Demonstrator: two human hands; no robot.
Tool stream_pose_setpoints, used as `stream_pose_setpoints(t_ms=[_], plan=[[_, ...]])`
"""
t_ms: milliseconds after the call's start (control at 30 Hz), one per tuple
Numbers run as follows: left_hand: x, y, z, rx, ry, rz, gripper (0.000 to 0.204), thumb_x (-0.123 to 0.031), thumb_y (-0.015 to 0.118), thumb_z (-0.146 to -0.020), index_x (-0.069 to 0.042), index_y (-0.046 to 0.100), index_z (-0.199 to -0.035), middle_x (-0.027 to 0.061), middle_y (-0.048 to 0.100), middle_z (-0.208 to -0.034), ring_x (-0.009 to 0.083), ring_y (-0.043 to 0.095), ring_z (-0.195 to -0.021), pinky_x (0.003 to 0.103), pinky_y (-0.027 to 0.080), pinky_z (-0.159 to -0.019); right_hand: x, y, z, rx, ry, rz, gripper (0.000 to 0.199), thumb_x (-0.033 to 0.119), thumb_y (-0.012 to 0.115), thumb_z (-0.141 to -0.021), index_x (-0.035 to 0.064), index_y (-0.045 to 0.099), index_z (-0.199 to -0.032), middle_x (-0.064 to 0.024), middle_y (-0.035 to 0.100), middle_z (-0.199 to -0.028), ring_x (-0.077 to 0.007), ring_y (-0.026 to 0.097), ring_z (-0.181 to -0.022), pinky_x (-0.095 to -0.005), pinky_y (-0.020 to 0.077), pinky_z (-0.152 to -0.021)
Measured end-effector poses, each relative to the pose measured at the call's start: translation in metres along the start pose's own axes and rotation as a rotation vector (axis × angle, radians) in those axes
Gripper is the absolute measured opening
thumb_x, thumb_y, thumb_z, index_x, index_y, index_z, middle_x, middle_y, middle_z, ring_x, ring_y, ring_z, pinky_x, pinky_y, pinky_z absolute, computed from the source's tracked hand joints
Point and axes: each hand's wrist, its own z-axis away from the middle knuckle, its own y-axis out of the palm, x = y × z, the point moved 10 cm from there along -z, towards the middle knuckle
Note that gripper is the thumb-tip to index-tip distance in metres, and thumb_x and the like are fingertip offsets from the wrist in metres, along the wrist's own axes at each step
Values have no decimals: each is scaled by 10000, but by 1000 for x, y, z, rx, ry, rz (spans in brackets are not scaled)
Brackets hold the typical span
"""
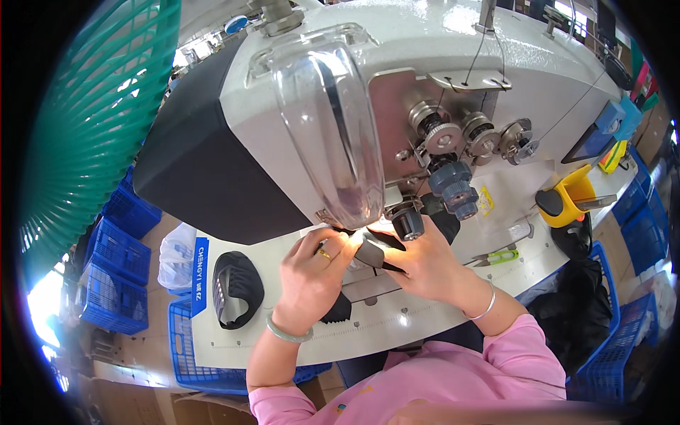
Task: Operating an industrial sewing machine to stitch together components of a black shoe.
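left hand (312, 273): curled, fingertips pinched on the near edge of the black fabric piece (375, 251), so it's closed on the cloth, not flat. Looks like it's there to keep the piece from sliding.
right hand (425, 265): also closed down on the same piece from the other side, fingers tucked in close to the needle area; both hands bracket it so it lies taut.
black fabric piece: sits on the bench (283, 333) right under the sewing machine (397, 99) head, lit by its lamp.
clear guard (333, 120): hangs in front of the head, between face and needle, so I can't see the needle itself.
stack of black pieces (237, 289): parked to the left, within reach of the left hand.
snips (499, 256): green-handled, on the right side, handy for that hand.
blue crates (117, 273): on the floor to the left.
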Motion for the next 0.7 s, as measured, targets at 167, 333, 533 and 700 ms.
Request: stream_pose_setpoints(t_ms=[167,333,533,700], plan=[[4,5,2,22,0,-15,250,25,688,-637,-56,691,-873,32,648,-837,221,647,-856,318,568,-673,0,5,1,-24,-34,25,355,95,733,-674,114,674,-1023,-78,604,-1222,-277,570,-1084,-426,403,-844],[1,7,2,10,9,-54,332,-21,652,-602,-69,690,-928,31,590,-887,216,635,-889,313,558,-693,2,2,3,-75,-62,64,369,95,735,-678,109,663,-1040,-82,606,-1228,-279,576,-1095,-432,402,-850],[-3,5,7,31,-19,-83,296,-20,669,-652,-77,677,-942,37,611,-963,228,636,-884,326,554,-700,8,2,7,-96,-119,50,406,91,722,-668,75,638,-1065,-66,604,-1137,-284,525,-1090,-442,408,-906],[26,5,13,22,-256,176,221,-14,699,-709,-72,695,-922,42,655,-941,228,642,-787,318,535,-648,3,1,4,-85,-62,52,484,38,752,-601,120,667,-1070,-75,636,-1235,-261,598,-1118,-416,420,-898]])
